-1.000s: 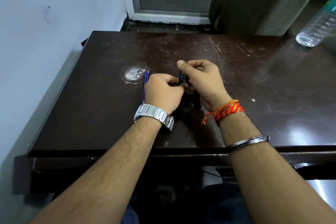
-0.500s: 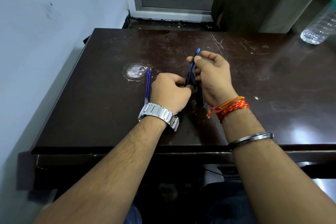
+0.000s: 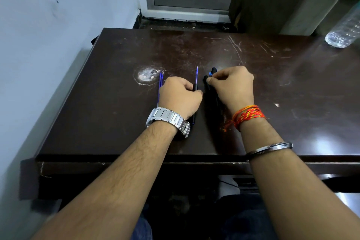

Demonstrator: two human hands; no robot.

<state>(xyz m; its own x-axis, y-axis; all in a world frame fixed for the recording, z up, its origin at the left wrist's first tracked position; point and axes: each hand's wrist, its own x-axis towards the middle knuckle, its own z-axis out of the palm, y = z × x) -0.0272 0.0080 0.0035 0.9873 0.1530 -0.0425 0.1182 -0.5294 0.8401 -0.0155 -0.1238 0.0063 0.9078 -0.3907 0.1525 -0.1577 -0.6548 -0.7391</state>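
Note:
My left hand (image 3: 180,96) grips a black pen barrel (image 3: 195,86) with a thin blue refill (image 3: 197,75) sticking out of its far end; the barrel's rear end shows below the wrist. My right hand (image 3: 231,85) pinches a dark pen piece with a blue tip (image 3: 211,73), lying among other black pens (image 3: 213,95) on the dark brown table (image 3: 109,107). Two loose blue refills (image 3: 160,82) lie on the table just left of my left hand, partly hidden by it.
A worn pale patch (image 3: 147,76) marks the table beside the refills. A clear plastic bottle (image 3: 343,31) lies at the table's far right. A wall (image 3: 48,35) runs along the left, and a window frame (image 3: 187,11) stands behind the table.
My hands have come apart. The blue refill that my right hand was lifting now juts out of the barrel in my left hand. My right hand has dropped onto the black pens.

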